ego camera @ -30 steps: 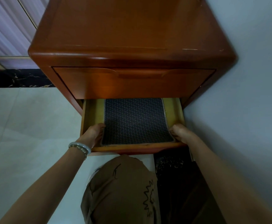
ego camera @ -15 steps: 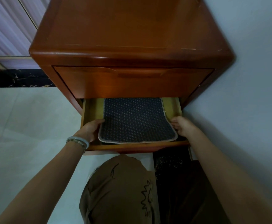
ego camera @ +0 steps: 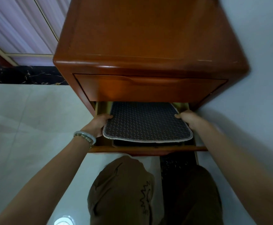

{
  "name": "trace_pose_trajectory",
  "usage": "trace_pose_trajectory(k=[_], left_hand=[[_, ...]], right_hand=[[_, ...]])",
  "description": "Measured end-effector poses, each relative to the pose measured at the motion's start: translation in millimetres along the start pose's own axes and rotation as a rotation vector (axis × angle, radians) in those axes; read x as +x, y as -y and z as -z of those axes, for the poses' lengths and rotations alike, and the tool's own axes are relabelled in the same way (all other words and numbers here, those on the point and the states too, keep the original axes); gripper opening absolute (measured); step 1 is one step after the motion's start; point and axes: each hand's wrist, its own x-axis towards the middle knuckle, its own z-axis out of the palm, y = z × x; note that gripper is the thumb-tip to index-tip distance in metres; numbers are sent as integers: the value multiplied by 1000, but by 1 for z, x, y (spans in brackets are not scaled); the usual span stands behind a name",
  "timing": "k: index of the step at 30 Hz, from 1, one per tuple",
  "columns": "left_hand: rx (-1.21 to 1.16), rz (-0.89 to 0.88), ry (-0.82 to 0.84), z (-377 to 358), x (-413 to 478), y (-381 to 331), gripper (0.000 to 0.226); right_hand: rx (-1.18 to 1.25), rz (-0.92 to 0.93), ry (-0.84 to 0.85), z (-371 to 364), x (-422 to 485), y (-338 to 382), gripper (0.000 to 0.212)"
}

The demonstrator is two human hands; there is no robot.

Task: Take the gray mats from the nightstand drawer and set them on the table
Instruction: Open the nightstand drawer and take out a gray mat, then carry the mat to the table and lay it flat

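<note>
1. Hands first: your left hand (ego camera: 98, 125) clamps the left edge of the top gray mat (ego camera: 147, 122), with the thumb on its patterned face and the other fingers hidden beneath. Your right hand (ego camera: 189, 119) pinches the right edge the same way, thumb on top.
2. You hold that mat tilted over the open lower drawer (ego camera: 145, 149) of the nightstand (ego camera: 148, 38). Its pale-stitched near edge is raised above the drawer's front rim, and its far edge reaches in under the cabinet.
3. A second mat (ego camera: 148, 143) lies flat in the drawer directly under the raised one. Only its dark near edge shows.
4. Above, the shut upper drawer front (ego camera: 148, 90) overhangs the back of the open drawer, close over the mat's far end.
5. On your right, the wall (ego camera: 254, 95) runs just beside the nightstand, and your right forearm passes near it.
6. On your left, pale tiled floor (ego camera: 27, 127) lies open beside the cabinet, with a dark marble strip (ego camera: 23, 73) further back.
7. Your knee (ego camera: 121, 189), in brown cloth, sits just below the drawer front near its middle. Dark patterned fabric (ego camera: 176, 164) lies beside it on the right.
8. The drawer's yellowish side walls leave a narrow gap on either side of the mat, and each hand fills one gap. The bracelet (ego camera: 83, 137) on your left wrist is beside the front-left corner.
</note>
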Motion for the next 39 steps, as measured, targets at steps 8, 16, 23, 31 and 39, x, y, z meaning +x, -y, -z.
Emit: trace_pose_trajectory(k=[8,16,23,31,39], left_hand=[[-25,137,-96,-5,-153,-52,16],[-75,171,-182,9,-353,-86,24],[-139,-110,-251,29,-526,-89,16],[-291,-304,-253,83,-657,-88,28],[-397,-487,-365,172,-720,-123,23]], right_hand=[[-61,-51,69,47,-146,30,41],[-51,-70,118,105,-348,76,46],[-15,128,180,139,-507,106,27],[-113,591,192,125,-633,145,22],[-158,879,199,51,-702,230,26]])
